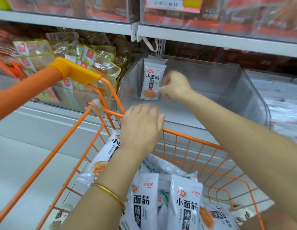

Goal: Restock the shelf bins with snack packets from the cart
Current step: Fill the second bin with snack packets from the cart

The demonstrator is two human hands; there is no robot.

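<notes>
Standing the white packet (150,81) upright against the clear bin (227,90) wall, right hand (175,85) pinching its edge, left hand (141,125) spread over the cart (190,138) rim.

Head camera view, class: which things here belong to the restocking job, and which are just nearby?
Part of the job:
- white snack packets in the orange cart
- upright packet in the clear bin
- right hand at that packet
- left hand over the cart's rim

Just nearby:
- yellow-edged packets in the neighbouring bin
- price label on the shelf above
</notes>
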